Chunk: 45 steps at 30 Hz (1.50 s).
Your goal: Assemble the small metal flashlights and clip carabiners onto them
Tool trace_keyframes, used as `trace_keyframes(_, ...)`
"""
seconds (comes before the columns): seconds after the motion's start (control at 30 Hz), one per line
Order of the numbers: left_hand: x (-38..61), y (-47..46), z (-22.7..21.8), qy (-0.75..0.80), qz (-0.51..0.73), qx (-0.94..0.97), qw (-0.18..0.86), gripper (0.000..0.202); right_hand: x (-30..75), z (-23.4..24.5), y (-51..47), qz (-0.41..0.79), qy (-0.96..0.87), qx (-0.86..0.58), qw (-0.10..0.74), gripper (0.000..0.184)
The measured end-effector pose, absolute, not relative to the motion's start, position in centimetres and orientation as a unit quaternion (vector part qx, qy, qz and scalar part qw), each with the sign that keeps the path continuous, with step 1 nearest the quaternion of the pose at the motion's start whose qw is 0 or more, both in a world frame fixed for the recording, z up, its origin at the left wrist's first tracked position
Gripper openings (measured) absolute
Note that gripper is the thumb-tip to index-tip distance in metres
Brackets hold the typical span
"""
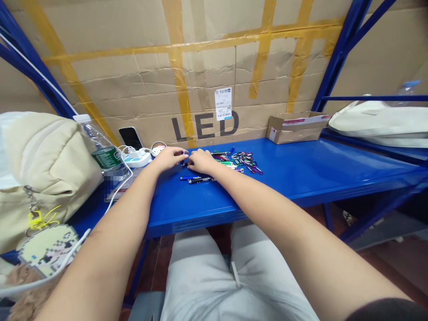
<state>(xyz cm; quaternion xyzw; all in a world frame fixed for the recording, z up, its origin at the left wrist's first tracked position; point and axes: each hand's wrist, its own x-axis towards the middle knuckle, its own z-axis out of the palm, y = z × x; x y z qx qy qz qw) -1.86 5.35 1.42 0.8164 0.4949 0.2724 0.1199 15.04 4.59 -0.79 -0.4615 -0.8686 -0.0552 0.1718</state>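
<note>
1. Nearest the person, the two pen-like pieces (pixel 191 178) lie side by side on the blue desk (pixel 301 174), just in front of the hands and apart from everything else. They look like finished ones set aside, so by that count only a little is done.
2. Just behind them the left hand (pixel 170 157) and right hand (pixel 200 161) meet fingertip to fingertip. Both are pinched narrow on a small blue piece (pixel 183 162) held low over the desk, which seems to be the one in work. Its detail is too small to make out.
3. Right of the hands, touching the right hand's far side, sits the colourful heap (pixel 242 160) of clips and similar pieces. It is plainly larger than the pair set aside, so most appears left.
4. Farthest back, a cardboard box (pixel 296 127) stands against the wall, well apart.
</note>
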Motion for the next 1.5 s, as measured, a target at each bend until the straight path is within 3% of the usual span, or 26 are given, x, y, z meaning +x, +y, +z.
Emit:
trace_keyframes(0.23, -1.5, 4.8, 1.5, 0.481, 0.249, 0.822, 0.179, 0.049, 16.7, -0.4, 5.7, -0.035, -0.81, -0.453, 0.37, 0.016)
trace_keyframes(0.63, -1.0, 4.8, 1.4, 0.45, 0.267, 0.822, 0.225, 0.04, 16.6, -0.8, 5.9, -0.01, -0.818, -0.373, 0.437, 0.017)
trace_keyframes(1.07, -1.1, 5.6, 0.7, 0.429, 0.261, 0.834, 0.229, 0.047, 17.7, -1.0, 5.2, 0.024, -0.867, -0.338, 0.364, 0.029)
trace_keyframes(1.27, -0.9, 5.5, 0.5, 0.46, 0.271, 0.818, 0.214, 0.059, 21.6, 1.6, 4.1, 0.067, -0.797, -0.439, 0.409, 0.027)
trace_keyframes(1.43, -0.7, 5.2, 0.5, 0.47, 0.24, 0.829, 0.183, 0.055, 26.7, 2.2, 3.0, 0.121, -0.819, -0.52, 0.212, 0.01)
trace_keyframes(1.5, -0.7, 5.2, 0.5, 0.47, 0.236, 0.834, 0.168, 0.055, 27.3, 2.1, 2.7, 0.125, -0.823, -0.523, 0.18, 0.008)
